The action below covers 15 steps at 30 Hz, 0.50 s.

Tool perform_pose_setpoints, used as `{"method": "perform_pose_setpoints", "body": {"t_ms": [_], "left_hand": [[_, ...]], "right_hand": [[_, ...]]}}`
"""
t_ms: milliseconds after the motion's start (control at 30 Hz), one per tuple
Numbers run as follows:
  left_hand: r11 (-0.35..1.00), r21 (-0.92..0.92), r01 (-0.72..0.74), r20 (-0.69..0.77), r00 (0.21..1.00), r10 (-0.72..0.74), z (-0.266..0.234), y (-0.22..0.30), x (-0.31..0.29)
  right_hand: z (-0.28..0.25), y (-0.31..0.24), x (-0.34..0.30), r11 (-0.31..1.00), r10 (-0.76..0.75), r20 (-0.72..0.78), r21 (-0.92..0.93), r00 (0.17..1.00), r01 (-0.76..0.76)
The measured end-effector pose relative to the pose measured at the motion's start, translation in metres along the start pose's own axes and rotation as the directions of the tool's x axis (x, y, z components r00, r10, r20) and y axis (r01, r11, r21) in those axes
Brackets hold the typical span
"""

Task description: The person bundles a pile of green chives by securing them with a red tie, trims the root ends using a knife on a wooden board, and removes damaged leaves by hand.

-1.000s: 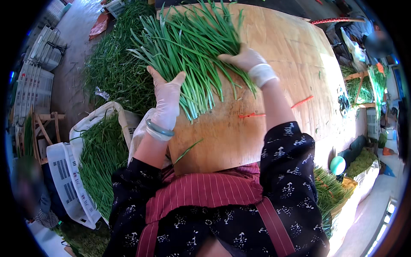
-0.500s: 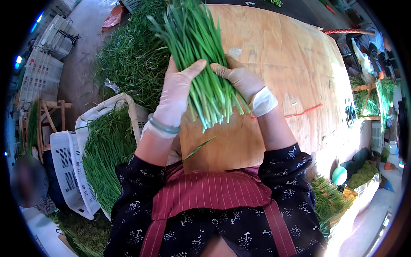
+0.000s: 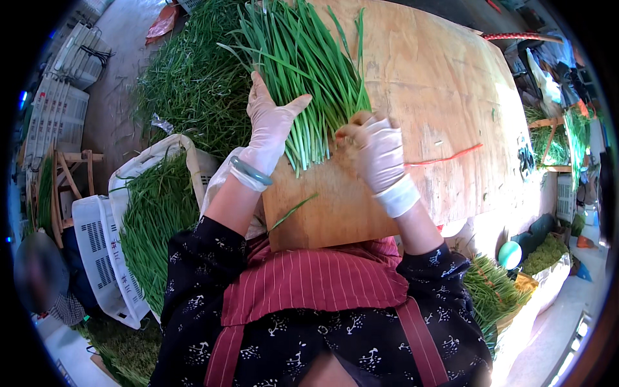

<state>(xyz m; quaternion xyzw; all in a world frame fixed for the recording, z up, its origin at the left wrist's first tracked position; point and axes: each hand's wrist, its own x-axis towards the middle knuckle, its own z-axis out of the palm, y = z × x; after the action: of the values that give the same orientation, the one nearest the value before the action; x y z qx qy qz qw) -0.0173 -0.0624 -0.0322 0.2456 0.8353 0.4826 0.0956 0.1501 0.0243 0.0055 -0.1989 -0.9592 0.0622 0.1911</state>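
Observation:
A loose bunch of green garlic chives (image 3: 303,71) lies slanting over the board, its pale cut ends toward me. My left hand (image 3: 271,122), in a thin whitish glove with a bangle (image 3: 251,171) at the wrist, cups the bunch from the left. Its thumb stretches across the stems. At the bunch's lower right, my gloved right hand (image 3: 377,148) is closed with fingers curled in beside the stem ends. Motion smears its fingertips, hiding what they pinch. One loose green leaf (image 3: 293,211) lies near the board's front edge.
A wooden board (image 3: 445,109) spreads ahead and right, with a red strip (image 3: 445,155) on it. Left are a heap of greens (image 3: 193,84) and a white crate (image 3: 116,184) of greens. Another person (image 3: 42,274) is at far left. Greens (image 3: 493,290) stand at lower right.
The bunch has come down and fanned out to the right. My right hand has left the bunch's upper side, moved down to the stem ends and curled closed. My left thumb remains across the stems.

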Motion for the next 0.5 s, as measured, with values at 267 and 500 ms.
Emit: {"method": "perform_pose_setpoints", "body": {"t_ms": [267,500], "left_hand": [[0.933,0.359,-0.010,0.069,0.997,-0.016,0.007,0.017,-0.002],[0.916,0.400,-0.019,0.073,0.997,-0.012,0.013,0.019,-0.001]], "right_hand": [[0.030,-0.010,-0.012,0.978,0.173,0.003,-0.119,0.985,-0.171],[0.031,-0.006,-0.015,0.960,0.106,-0.120,-0.246,0.987,-0.133]]}}
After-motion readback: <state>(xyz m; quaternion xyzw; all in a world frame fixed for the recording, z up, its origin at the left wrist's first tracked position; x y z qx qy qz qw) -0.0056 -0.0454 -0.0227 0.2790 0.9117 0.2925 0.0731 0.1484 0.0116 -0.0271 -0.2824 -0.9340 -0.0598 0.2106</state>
